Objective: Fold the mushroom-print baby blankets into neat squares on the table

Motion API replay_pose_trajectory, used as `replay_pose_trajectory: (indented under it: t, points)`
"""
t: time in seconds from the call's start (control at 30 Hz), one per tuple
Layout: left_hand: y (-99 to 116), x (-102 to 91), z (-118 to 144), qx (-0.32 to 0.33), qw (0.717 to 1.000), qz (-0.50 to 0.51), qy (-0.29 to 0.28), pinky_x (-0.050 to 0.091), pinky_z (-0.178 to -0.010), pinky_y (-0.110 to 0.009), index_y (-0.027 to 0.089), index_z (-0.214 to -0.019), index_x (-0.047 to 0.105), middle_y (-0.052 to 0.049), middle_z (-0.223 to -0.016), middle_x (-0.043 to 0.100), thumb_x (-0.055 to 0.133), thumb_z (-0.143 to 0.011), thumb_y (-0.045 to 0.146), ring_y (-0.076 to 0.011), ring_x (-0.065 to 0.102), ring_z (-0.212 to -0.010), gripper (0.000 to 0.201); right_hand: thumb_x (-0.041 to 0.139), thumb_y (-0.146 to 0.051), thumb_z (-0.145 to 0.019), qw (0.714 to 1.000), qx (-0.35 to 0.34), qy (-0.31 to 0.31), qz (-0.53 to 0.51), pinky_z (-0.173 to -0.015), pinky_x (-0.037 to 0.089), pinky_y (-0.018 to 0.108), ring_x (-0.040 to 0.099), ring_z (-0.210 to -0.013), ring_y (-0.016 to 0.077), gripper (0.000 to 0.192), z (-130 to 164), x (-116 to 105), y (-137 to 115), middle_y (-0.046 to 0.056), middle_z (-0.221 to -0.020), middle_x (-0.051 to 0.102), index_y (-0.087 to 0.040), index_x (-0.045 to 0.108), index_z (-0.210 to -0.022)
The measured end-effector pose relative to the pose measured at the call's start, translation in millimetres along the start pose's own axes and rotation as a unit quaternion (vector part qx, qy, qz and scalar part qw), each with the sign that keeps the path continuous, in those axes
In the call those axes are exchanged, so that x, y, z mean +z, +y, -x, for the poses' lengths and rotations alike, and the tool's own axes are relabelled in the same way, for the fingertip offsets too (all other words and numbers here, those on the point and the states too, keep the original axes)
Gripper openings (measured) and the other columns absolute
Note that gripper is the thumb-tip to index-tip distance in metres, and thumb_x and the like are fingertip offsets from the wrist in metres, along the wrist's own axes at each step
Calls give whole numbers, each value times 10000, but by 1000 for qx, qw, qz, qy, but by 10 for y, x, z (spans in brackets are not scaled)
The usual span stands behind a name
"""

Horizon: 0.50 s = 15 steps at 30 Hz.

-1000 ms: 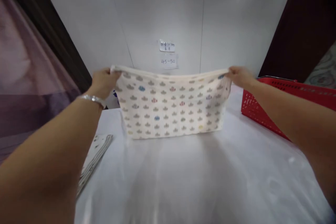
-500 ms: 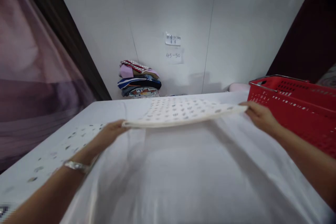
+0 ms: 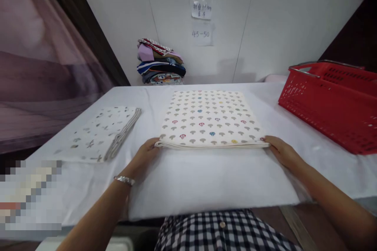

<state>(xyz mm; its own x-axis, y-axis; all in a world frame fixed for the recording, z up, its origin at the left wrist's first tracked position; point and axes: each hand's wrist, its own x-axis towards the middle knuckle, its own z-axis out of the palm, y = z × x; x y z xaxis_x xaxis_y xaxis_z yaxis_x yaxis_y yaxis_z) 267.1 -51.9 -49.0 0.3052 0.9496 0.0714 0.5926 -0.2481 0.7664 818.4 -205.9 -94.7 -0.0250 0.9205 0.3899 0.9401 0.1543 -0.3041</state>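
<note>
A folded cream cloth (image 3: pixel 206 119) printed with small mushrooms lies flat on the white-covered table (image 3: pixel 212 176), its layered folded edge towards me. At the near left corner my left hand (image 3: pixel 147 151), with a silvery band on the wrist, is closed on the cloth. My right hand (image 3: pixel 281 151) pinches the near right corner. Both thumbs rest near the top of the edge, and the other fingertips are partly hidden. To the left of my left hand lies another folded white cloth (image 3: pixel 103 131) with a dark scattered print.
A red plastic basket (image 3: pixel 332 106) with metal handles stands on the right. Against the back wall is a stack of folded fabrics (image 3: pixel 161 64), with paper notes (image 3: pixel 202 33) taped above. A pinkish curtain (image 3: pixel 38 78) hangs at left. A blurred-out patch covers the lower left.
The mushroom cloth's near edge, raised and blurred before, has come down onto the table, both hands still holding its corners. My view has tilted downward, showing the table's front edge and checked clothing.
</note>
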Motion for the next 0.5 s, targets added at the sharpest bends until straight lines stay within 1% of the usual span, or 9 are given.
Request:
replay_pose_trajectory:
  t: [0.07, 0.13, 0.2, 0.23, 0.3, 0.37, 0.43, 0.5]
  points:
    - [-41, 50, 55, 34, 998, -44, 15, 452, -928, -343, 198, -1008, 640, -64, -1131, 640, 500, -781, 364, -225, 576, -1057, 314, 382, -320, -900, 1000, -19, 2, 15, -992, 447, 449, 545, -1153, 241, 307, 44, 40, 1, 78, -1202, 611, -229, 597, -1099]
    - [-63, 104, 107, 88, 989, -116, 40, 417, -969, -377, 187, -1001, 632, -77, -1121, 637, 488, -769, 300, -242, 546, -1105, 296, 383, -299, -900, 998, -43, -1, 40, -991, 434, 461, 521, -1178, 252, 308, 70, 51, -21, 96, -1206, 612, -198, 608, -1086]
    - [-35, 190, 146, 143, 967, -199, 64, 370, -1002, -433, 170, -1032, 620, -101, -1110, 637, 475, -765, 244, -272, 514, -1146, 313, 393, -277, -898, 995, -56, -3, 83, -977, 419, 489, 506, -1187, 275, 308, 68, 44, -94, 111, -1202, 614, -179, 611, -1092]
    - [7, 249, 157, 168, 954, -237, 66, 346, -1013, -458, 165, -1060, 611, -110, -1113, 636, 466, -775, 222, -281, 502, -1158, 325, 398, -263, -896, 993, -59, -3, 106, -973, 404, 503, 500, -1189, 285, 305, 54, 41, -156, 112, -1199, 614, -179, 610, -1100]
    - [146, 405, 155, 215, 930, -294, 54, 306, -1027, -485, 173, -1107, 594, -109, -1127, 632, 440, -812, 183, -279, 495, -1160, 333, 406, -230, -896, 988, -72, -6, 140, -981, 363, 517, 489, -1193, 291, 299, -3, 52, -334, 103, -1198, 614, -192, 607, -1115]
    - [344, 599, 119, 253, 911, -324, 27, 298, -1029, -478, 190, -1090, 598, -94, -1101, 640, 417, -838, 142, -255, 518, -1117, 314, 405, -187, -895, 984, -102, -17, 144, -989, 335, 500, 493, -1179, 276, 304, -97, 93, -568, 93, -1190, 616, -203, 605, -1124]
    - [561, 814, 51, 278, 899, -338, 3, 319, -1011, -463, 197, -1030, 613, -84, -1054, 647, 420, -837, 107, -239, 538, -1058, 287, 409, -140, -886, 982, -129, -31, 131, -968, 342, 469, 513, -1137, 259, 318, -222, 158, -825, 97, -1157, 627, -197, 606, -1129]
    - [754, 1027, -33, 296, 894, -335, -17, 356, -968, -441, 198, -992, 617, -78, -1030, 643, 445, -834, 100, -233, 539, -1022, 254, 428, -105, -869, 983, -140, -45, 111, -930, 363, 433, 539, -1072, 245, 319, -363, 232, -1067, 103, -1117, 638, -190, 617, -1112]
